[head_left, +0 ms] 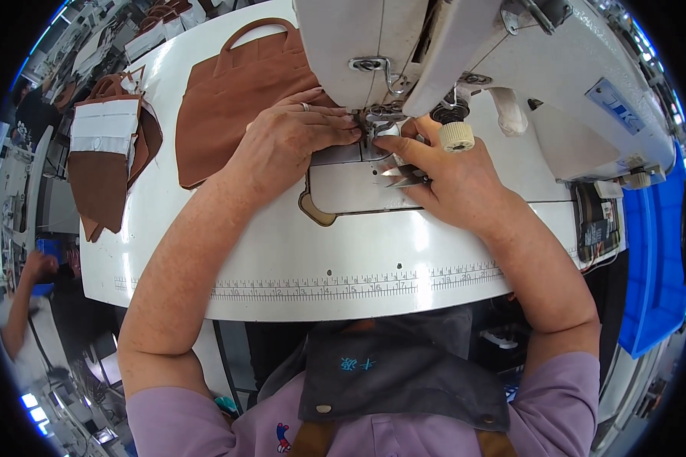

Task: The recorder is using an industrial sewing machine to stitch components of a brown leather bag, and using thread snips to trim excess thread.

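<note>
My left hand (301, 135) reaches to the sewing machine's (381, 114) presser foot, its fingers and thumb closing on the edge of a brown leather bag piece (240, 99). The piece has a curved handle at its far end and lies flat, left of the machine. My right hand (457, 175) is on the other side of the needle area, with thumb and forefinger close to the presser foot. Small metal thread snips (404, 177) are held in its curled fingers, blades pointing left. My fingers and the foot hide the exact stitching spot.
More brown pieces with white backing (107, 129) lie stacked at the table's left edge. A printed ruler (343, 291) runs along the front of the white table (274, 251). A blue bin (655, 266) stands to the right. At far left, another person's arm (23, 305) shows.
</note>
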`<action>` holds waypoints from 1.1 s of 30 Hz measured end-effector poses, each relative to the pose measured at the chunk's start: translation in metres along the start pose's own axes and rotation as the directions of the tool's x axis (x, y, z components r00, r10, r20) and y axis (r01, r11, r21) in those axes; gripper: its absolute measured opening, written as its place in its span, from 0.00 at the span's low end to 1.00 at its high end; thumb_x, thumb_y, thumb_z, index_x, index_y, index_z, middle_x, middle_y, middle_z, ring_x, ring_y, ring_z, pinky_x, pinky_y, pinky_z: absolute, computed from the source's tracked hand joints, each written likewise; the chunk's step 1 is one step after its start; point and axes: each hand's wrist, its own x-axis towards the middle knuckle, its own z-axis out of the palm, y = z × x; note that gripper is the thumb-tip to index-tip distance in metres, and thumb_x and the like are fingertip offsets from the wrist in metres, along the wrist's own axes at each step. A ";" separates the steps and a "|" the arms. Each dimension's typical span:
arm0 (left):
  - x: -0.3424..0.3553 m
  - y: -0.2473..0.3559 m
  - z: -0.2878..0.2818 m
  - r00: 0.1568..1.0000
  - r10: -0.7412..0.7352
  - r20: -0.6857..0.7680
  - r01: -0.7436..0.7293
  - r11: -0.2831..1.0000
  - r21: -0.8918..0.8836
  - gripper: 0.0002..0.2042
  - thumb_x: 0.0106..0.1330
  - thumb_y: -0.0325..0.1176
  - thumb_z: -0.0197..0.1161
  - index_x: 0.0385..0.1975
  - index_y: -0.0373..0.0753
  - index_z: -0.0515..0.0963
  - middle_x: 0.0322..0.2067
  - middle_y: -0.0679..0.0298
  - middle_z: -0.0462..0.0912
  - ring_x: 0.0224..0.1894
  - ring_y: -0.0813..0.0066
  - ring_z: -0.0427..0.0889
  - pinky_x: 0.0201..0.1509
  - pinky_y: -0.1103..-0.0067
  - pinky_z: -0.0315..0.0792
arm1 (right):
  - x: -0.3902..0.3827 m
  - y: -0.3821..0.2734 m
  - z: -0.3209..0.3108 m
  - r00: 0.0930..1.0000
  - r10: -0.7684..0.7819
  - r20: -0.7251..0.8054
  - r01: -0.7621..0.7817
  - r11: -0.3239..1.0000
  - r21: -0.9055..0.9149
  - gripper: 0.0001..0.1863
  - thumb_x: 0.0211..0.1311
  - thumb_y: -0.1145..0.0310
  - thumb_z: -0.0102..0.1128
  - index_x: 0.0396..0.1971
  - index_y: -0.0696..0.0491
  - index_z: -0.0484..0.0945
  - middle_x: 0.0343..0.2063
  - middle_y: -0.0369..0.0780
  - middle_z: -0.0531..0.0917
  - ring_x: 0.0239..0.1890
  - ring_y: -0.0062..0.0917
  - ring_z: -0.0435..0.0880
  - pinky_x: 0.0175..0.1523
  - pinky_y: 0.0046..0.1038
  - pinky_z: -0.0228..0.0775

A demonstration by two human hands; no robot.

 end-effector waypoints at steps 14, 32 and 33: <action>-0.004 0.090 0.021 0.958 -0.216 0.191 0.083 0.841 0.534 0.24 0.64 0.33 0.55 0.56 0.24 0.77 0.54 0.43 0.82 0.60 0.57 0.81 0.73 0.60 0.63 | -0.005 -0.002 -0.004 0.999 -0.029 0.023 0.029 1.000 0.008 0.29 0.48 0.73 0.69 0.56 0.47 0.81 0.44 0.40 0.81 0.37 0.41 0.84 0.40 0.41 0.77; -0.021 0.036 -0.012 0.988 -0.055 0.145 0.077 0.985 -0.155 0.27 0.55 0.32 0.70 0.58 0.33 0.80 0.63 0.51 0.77 0.66 0.54 0.75 0.75 0.56 0.62 | 0.001 0.002 0.005 0.999 -0.008 0.047 0.009 1.000 -0.018 0.28 0.51 0.65 0.74 0.56 0.43 0.81 0.40 0.43 0.79 0.42 0.39 0.84 0.44 0.40 0.77; -0.021 0.037 -0.011 0.987 -0.075 0.140 0.095 0.985 -0.145 0.26 0.57 0.34 0.70 0.57 0.32 0.80 0.62 0.52 0.77 0.66 0.55 0.75 0.75 0.56 0.63 | 0.001 0.001 0.005 0.998 -0.011 0.059 0.012 1.000 -0.011 0.28 0.51 0.65 0.74 0.56 0.44 0.81 0.42 0.43 0.79 0.42 0.39 0.84 0.44 0.39 0.77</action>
